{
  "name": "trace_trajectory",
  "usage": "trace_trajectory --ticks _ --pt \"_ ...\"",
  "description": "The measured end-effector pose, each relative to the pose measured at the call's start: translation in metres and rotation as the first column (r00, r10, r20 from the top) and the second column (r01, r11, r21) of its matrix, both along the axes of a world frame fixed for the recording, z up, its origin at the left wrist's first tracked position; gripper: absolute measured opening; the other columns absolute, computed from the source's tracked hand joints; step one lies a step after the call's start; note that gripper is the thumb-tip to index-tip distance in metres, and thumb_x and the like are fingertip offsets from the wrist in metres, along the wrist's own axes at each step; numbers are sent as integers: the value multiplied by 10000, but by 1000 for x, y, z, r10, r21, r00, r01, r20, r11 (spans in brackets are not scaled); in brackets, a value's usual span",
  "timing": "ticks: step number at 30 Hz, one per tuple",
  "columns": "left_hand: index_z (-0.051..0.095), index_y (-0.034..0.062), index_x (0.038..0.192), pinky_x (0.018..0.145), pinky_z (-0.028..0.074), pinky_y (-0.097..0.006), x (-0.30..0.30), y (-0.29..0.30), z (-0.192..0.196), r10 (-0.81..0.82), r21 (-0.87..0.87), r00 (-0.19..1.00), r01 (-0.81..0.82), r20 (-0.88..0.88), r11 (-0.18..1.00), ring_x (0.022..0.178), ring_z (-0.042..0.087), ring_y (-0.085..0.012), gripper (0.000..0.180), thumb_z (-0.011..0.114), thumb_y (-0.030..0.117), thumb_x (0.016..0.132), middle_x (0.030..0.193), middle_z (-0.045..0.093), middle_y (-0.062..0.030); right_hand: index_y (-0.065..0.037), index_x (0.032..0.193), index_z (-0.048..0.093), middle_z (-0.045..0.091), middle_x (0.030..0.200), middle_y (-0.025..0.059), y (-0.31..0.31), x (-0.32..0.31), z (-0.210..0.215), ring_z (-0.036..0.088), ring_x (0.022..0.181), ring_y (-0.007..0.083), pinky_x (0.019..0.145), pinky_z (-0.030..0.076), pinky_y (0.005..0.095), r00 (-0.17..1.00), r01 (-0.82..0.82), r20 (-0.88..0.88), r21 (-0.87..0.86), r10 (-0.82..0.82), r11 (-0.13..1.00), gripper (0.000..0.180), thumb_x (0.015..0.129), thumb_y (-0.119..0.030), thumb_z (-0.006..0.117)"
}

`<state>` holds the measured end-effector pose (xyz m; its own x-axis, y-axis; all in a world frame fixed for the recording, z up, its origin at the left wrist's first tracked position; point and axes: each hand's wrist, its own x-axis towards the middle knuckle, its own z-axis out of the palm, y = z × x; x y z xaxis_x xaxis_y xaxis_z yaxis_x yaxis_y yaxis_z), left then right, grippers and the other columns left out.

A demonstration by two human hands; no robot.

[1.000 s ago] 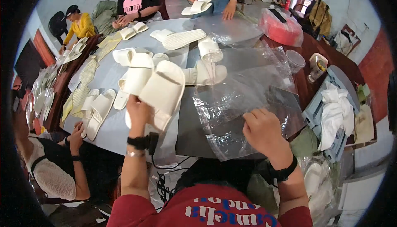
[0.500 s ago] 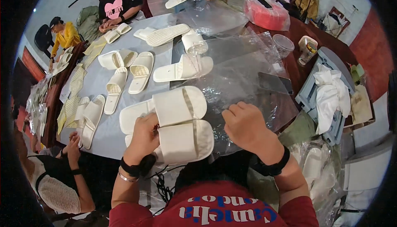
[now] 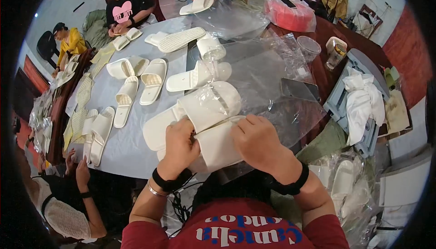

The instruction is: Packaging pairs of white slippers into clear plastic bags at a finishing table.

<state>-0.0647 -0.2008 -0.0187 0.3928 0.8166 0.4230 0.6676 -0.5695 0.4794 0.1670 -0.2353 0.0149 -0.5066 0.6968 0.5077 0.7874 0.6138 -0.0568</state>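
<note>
Two white slide slippers (image 3: 200, 113) lie side by side at the near edge of the grey table (image 3: 131, 149), inside the mouth of a clear plastic bag (image 3: 268, 81). My left hand (image 3: 180, 145) grips the near slipper at its left side. My right hand (image 3: 256, 140) holds the bag's edge over the same slipper's right end. The bag spreads away to the right across the table.
Several more white slippers (image 3: 154, 80) lie loose over the table. Other people sit at the far side and left, handling slippers. A phone (image 3: 299, 89), a plastic cup (image 3: 309, 47), a red bundle (image 3: 290, 15) and a white cloth (image 3: 363, 99) are at right.
The slipper pair has come from mid-table to the near edge. Both my hands have closed in on it, and the plastic bag now covers part of the pair.
</note>
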Motion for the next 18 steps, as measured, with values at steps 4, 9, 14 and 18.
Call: trace_trajectory --ticks 4,9,14,18 --pt "575 76 975 676 336 -419 20 0 3 -11 70 999 14 -39 997 780 535 -329 347 609 41 631 859 544 -98 -74 743 545 545 750 72 -5 -11 2 570 750 261 659 475 389 987 -96 -131 13 96 995 113 672 -111 625" --pt "549 61 864 649 334 -425 30 9 -8 -19 74 1000 19 1 997 734 525 -338 225 625 74 652 812 542 -108 -74 772 554 541 767 68 -8 -20 0 562 753 238 642 469 358 987 -65 -149 21 68 998 100 697 -116 606" --pt "542 59 841 643 334 -431 48 16 -3 -93 87 996 91 18 992 726 521 -352 160 617 109 708 786 536 -124 -65 786 571 539 764 60 -10 -35 6 553 746 225 636 464 343 970 -114 -203 92 130 989 115 695 -127 603" --pt "531 49 834 639 344 -436 59 15 8 -141 13 990 140 17 990 734 519 -374 149 618 88 719 786 540 -140 -55 815 591 532 767 55 -18 -44 6 538 764 216 643 452 327 967 -138 -198 125 161 983 137 699 -127 599"
